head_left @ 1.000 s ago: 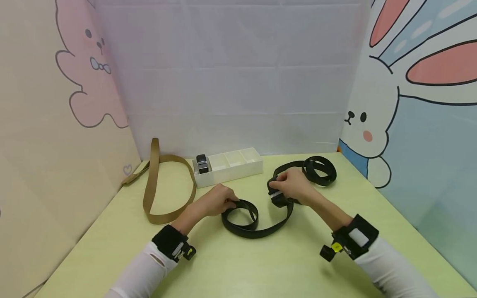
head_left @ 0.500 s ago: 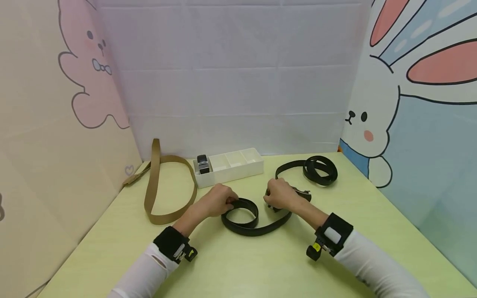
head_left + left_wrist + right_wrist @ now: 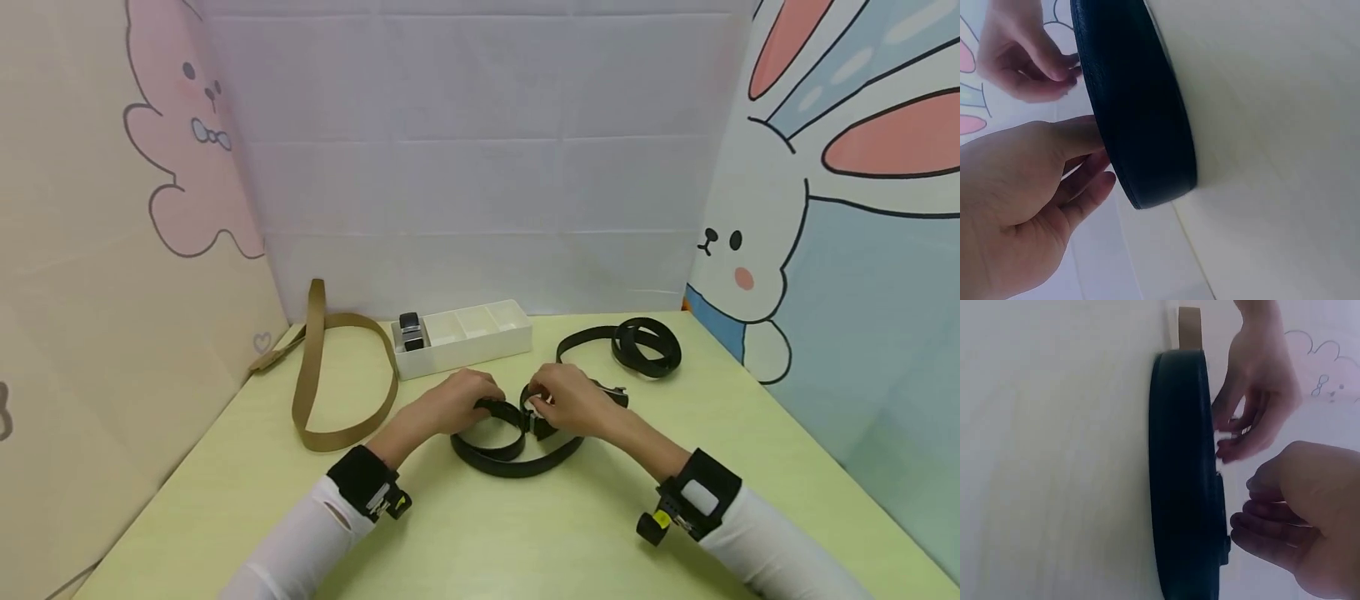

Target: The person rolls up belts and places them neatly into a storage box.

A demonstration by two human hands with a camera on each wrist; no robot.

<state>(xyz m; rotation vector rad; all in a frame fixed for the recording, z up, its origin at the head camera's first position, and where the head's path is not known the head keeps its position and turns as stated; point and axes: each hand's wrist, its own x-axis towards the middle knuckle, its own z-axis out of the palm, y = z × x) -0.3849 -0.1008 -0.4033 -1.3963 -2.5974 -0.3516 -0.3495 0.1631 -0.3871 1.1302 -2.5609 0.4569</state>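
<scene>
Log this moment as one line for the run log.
left hand: grips coiled end of black leather belt | right hand: holds its buckle end | tan webbing belt: idle on table | white divided plastic tray: behind hands

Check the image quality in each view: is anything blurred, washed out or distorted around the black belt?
Head view: sharp, evenly lit, soft shadows under the forearms, slight wide-angle bowing at the edges; left hand and right hand meet at the black belt. Left wrist view: belt so close it looks soft, table washed out pale. Right wrist view: hazy, low contrast, belt a dark featureless band, tan belt barely showing.
</scene>
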